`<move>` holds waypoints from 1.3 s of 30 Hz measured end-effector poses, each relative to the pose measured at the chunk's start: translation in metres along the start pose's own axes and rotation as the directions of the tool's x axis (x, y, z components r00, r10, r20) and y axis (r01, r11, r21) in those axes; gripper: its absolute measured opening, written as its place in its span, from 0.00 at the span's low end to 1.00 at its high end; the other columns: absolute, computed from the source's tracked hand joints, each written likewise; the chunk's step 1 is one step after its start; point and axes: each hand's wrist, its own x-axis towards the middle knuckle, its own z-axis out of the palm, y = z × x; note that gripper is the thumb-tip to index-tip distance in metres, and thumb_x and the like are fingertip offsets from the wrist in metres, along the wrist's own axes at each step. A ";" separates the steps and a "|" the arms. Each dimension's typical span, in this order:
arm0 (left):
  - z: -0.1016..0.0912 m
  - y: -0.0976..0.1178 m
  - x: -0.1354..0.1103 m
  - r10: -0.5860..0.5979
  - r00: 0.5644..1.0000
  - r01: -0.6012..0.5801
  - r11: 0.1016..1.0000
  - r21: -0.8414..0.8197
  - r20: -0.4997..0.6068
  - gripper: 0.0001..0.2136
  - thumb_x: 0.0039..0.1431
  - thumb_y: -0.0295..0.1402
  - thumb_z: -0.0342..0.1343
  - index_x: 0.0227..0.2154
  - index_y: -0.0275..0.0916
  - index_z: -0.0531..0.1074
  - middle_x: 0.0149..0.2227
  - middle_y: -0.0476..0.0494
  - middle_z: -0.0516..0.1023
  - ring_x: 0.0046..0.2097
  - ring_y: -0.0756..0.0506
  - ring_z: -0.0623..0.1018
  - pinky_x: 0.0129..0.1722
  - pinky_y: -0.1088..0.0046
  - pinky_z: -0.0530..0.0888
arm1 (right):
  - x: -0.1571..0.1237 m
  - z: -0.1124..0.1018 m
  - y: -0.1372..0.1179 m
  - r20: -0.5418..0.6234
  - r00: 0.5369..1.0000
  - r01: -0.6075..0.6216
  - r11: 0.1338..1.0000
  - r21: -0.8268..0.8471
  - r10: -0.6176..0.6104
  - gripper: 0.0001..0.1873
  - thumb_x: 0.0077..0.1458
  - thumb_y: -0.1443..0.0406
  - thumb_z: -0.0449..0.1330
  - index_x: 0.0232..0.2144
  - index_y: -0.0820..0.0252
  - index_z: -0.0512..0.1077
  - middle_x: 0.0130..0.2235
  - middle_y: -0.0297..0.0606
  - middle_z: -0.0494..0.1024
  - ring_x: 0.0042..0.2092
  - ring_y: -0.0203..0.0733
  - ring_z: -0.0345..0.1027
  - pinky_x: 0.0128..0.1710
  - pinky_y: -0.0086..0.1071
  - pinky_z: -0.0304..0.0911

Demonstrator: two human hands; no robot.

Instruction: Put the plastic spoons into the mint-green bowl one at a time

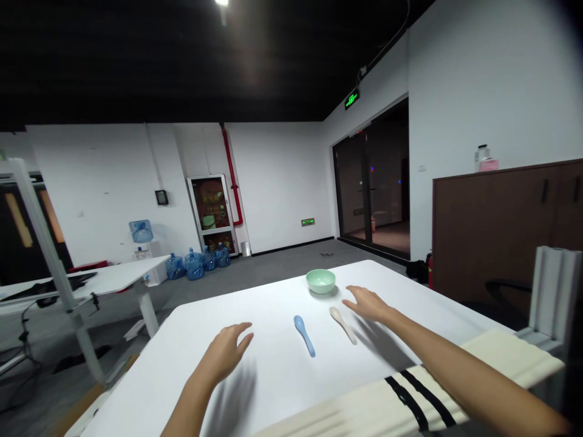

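A pale green bowl (320, 281) stands near the far edge of the white table (255, 303). In front of it lie a blue spoon (304, 335) and, to its right, a cream spoon (343, 324). My right hand (367, 304) hovers palm down just right of the cream spoon's bowl end, fingers stretched out and holding nothing. My left hand (225, 354) floats over the table left of the blue spoon, fingers loosely extended, empty.
A cream cloth with black stripes (410, 394) lies at the near right edge. A second white desk (104, 276) stands to the left, water jugs (195, 264) by the far wall, a brown cabinet (501, 230) on the right.
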 end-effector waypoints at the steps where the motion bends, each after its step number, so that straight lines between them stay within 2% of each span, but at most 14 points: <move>1: 0.000 0.001 0.000 0.001 1.000 -0.001 1.000 0.003 0.002 0.26 0.63 0.50 0.42 0.54 0.42 0.71 0.56 0.40 0.74 0.58 0.37 0.71 0.56 0.60 0.67 | 0.001 0.001 0.004 0.007 1.000 -0.011 1.000 0.000 0.011 0.32 0.59 0.50 0.52 0.59 0.61 0.63 0.58 0.51 0.69 0.58 0.52 0.62 0.53 0.38 0.55; 7: -0.002 0.006 0.000 0.002 1.000 -0.002 1.000 0.010 0.023 0.26 0.63 0.50 0.42 0.54 0.40 0.71 0.56 0.40 0.75 0.56 0.38 0.73 0.56 0.62 0.68 | 0.003 -0.003 0.008 0.009 1.000 -0.028 0.999 0.020 0.028 0.31 0.59 0.50 0.52 0.59 0.61 0.63 0.57 0.50 0.70 0.57 0.52 0.63 0.52 0.38 0.56; 21: 0.002 0.000 0.003 -0.001 1.000 0.002 1.000 -0.028 0.005 0.27 0.61 0.53 0.43 0.53 0.42 0.72 0.55 0.40 0.75 0.53 0.38 0.76 0.53 0.61 0.70 | -0.002 -0.006 0.001 0.021 0.999 -0.032 0.996 0.085 0.030 0.31 0.57 0.51 0.53 0.57 0.63 0.66 0.55 0.52 0.72 0.57 0.53 0.63 0.51 0.37 0.58; 39: -0.001 0.003 0.001 -0.011 1.000 0.011 1.000 -0.012 0.002 0.26 0.62 0.52 0.43 0.53 0.42 0.72 0.55 0.41 0.75 0.53 0.39 0.76 0.52 0.63 0.70 | -0.002 -0.002 0.002 0.024 0.999 -0.023 0.998 0.062 0.022 0.30 0.58 0.50 0.52 0.56 0.62 0.67 0.53 0.52 0.73 0.55 0.53 0.66 0.47 0.36 0.59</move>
